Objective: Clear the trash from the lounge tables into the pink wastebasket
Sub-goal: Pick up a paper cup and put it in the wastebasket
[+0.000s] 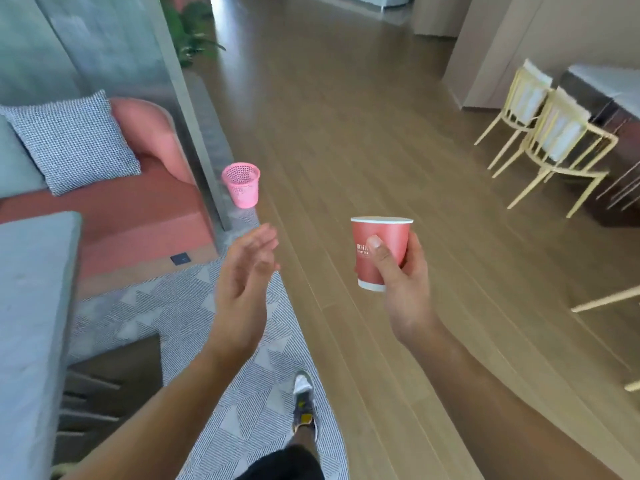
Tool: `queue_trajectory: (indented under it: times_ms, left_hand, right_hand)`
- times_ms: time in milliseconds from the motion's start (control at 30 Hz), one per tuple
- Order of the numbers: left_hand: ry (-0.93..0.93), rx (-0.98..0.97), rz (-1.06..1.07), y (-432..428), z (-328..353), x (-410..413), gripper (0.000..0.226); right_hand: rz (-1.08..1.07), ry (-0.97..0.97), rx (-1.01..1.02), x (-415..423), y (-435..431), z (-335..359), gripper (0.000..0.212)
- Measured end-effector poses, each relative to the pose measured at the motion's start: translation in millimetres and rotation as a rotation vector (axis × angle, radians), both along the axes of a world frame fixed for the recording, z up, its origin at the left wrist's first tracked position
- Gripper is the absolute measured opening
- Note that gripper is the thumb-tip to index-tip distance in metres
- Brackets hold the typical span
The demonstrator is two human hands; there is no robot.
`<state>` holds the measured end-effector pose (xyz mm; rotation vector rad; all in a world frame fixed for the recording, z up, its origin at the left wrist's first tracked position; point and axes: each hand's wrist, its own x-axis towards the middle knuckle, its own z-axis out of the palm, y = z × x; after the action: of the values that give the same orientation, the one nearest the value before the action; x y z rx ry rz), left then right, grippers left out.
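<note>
A small pink mesh wastebasket (pixel 241 184) stands on the floor beside a grey column, ahead and a little left. My right hand (pixel 401 282) grips a red paper cup (pixel 379 244) upright, thumb across its front, to the right of the basket and nearer to me. My left hand (pixel 244 275) is raised with fingers straight and holds nothing; it hangs just below the basket in the view.
A pink sofa (pixel 145 216) with a patterned cushion (pixel 72 143) lies at the left, a grey seat (pixel 31 306) nearer. A patterned rug (pixel 221 358) covers the floor underfoot. Cream chairs (pixel 557 147) and a dark table (pixel 609 98) stand at the right. Wooden floor stretches ahead.
</note>
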<state>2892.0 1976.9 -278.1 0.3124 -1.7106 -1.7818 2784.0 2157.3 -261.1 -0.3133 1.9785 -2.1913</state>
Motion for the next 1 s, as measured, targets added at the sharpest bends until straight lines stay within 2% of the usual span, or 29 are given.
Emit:
queue_trajectory:
  times_ms: [100,167,233,333,467,733,1000]
  left_hand:
    - [0.019,-0.003,0.037,-35.9,-1.8,-63.3,0.034]
    - [0.022,0.002,0.062,-57.4,3.7,-107.8,0.048]
    - [0.041,-0.005,0.097,-80.0,11.8,-156.7,0.055]
    - [0.037,-0.028,0.097,-108.1,22.2,-215.5,0.052]
    - [0.036,-0.018,0.102,-146.9,22.7,-293.0,0.041]
    - [0.010,0.030,0.224,-219.4,-9.4,-473.2,0.041]
    - [0.058,0.061,0.375,-282.8,-1.4,-658.6,0.033]
  right_hand:
    - [0.037,0.009,-0.006,-65.5,-40.5,-5.0,0.041]
    - [0.063,0.005,-0.009,-112.2,-67.9,-1.7,0.032]
    - [0.083,0.024,0.005,-161.6,-96.2,7.6,0.038]
    - [0.105,0.025,0.012,-220.0,-132.0,17.6,0.060]
    - [0.110,0.052,0.015,-305.0,-172.8,15.8,0.051]
    - [0.183,0.034,0.007,-498.0,-252.3,-12.7,0.052]
    - [0.372,0.040,0.042,-700.5,-346.6,-7.0,0.052]
